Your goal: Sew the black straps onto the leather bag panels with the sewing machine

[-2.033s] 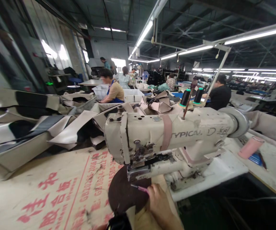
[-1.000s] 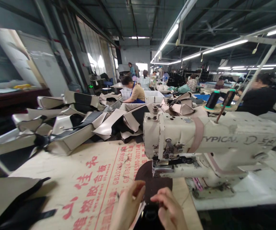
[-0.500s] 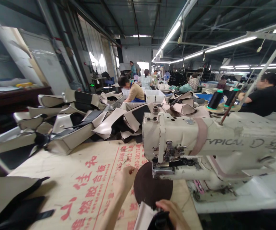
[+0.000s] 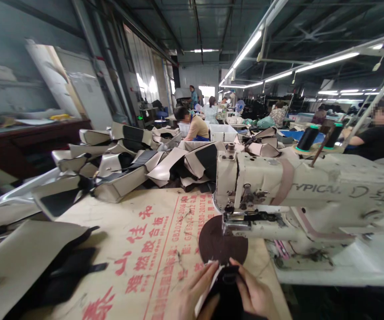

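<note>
At the bottom of the head view, my left hand [image 4: 197, 291] and my right hand [image 4: 254, 293] grip a black and beige bag piece [image 4: 223, 295] from its two sides. My fingers are closed on its upper edge, and a black buckle-like part shows there. Just beyond my fingertips lies a dark brown round disc [image 4: 218, 244], which looks like a flat coil of tape. The head of a cream sewing machine [image 4: 265, 178] reaches over the disc from the right. The lower part of the bag piece is out of frame.
Beige and black bag pieces [image 4: 122, 182] are heaped at the back of the plywood board [image 4: 112, 231] with red printing. Another beige bag piece [image 4: 35, 253] lies at the left. Black thread spools [image 4: 307, 138] stand behind the machine. Several people work farther back.
My left hand has come down from beside the disc and taken hold of the bag piece's left side. My right hand keeps its grip. The view has swung slightly left.
</note>
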`<action>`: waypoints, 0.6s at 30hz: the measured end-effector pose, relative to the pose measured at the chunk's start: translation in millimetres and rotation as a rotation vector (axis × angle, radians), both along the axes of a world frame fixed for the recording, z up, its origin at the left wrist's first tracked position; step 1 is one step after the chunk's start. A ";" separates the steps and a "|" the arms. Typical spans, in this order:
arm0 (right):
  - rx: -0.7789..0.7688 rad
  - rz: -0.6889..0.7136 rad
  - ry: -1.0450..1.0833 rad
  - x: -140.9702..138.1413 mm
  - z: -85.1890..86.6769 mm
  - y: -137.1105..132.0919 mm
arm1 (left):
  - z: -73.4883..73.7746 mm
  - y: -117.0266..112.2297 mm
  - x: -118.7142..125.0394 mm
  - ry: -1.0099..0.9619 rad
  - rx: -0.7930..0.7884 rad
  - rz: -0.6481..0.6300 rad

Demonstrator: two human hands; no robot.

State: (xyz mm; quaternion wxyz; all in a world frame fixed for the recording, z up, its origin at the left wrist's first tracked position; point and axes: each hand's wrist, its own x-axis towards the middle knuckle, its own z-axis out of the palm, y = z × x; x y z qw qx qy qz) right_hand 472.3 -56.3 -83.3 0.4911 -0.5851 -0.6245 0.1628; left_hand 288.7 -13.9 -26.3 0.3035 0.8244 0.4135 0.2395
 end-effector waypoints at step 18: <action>0.026 0.324 -0.127 48.9 44.9 34.4 | 24.6 51.9 27.8 0.044 0.112 -0.261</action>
